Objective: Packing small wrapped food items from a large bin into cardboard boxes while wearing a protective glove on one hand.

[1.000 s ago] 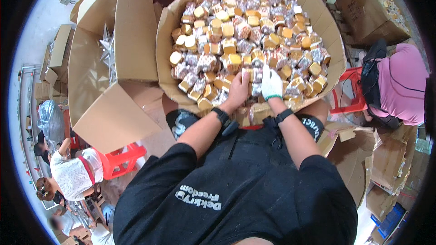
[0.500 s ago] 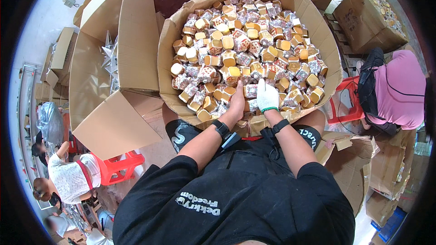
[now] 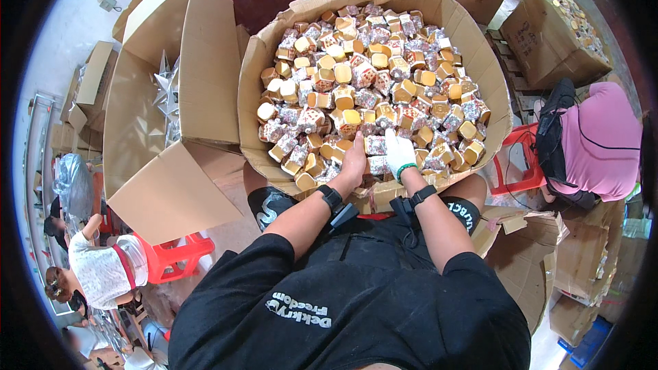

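Note:
A big round-sided cardboard box stands at my knees, filled with small house-shaped ornaments. They have gold-brown ends and glittery silver, red and white sides. My bare left hand rests at the near part of the heap, fingers stretched forward against the pieces. My right hand, in a white glove, lies beside it with fingers extended among the ornaments. A glittery ornament shows in the gap between both hands; neither is plainly gripping it. The undersides of the fingers are hidden.
To the left, a tall open carton contains silver star shapes. A person in pink sits at the right by a red stool. Another person works at the left. More cartons stand behind.
The whole view has shifted slightly, with the box lower in the picture. Both hands stay near the same spot in the heap, the gloved fingers turned a little leftward.

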A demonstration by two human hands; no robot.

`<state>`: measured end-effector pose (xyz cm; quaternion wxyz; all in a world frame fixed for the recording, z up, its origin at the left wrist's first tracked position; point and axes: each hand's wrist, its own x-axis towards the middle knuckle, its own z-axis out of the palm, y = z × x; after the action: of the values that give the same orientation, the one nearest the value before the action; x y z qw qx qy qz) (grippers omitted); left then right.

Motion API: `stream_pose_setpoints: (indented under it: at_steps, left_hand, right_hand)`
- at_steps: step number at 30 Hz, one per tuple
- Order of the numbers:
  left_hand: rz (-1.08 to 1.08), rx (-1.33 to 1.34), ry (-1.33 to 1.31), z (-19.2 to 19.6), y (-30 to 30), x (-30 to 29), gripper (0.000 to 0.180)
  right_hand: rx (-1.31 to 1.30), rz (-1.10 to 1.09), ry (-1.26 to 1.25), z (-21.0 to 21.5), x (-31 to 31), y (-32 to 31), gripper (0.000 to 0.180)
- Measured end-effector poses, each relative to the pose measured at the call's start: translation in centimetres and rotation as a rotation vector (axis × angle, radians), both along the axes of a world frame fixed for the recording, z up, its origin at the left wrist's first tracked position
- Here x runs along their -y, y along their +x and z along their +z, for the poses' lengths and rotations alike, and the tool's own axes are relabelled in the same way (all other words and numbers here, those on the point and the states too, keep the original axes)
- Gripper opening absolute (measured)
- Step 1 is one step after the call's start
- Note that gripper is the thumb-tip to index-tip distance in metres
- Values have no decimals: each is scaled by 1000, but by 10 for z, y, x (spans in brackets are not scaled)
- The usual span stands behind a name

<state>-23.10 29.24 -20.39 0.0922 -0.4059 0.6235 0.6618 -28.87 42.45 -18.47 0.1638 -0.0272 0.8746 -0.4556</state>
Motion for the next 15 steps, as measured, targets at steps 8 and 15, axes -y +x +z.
stream_pose_setpoints:
  at_steps: [8,15]
  left_hand:
    - [139,-142,442,-20,-7,3,83]
    - [115,44,311,-37,-9,14,78]
  right_hand:
    - [164,-67,-169,-1,6,-4,59]
    - [195,-84,-170,2,12,-3,60]
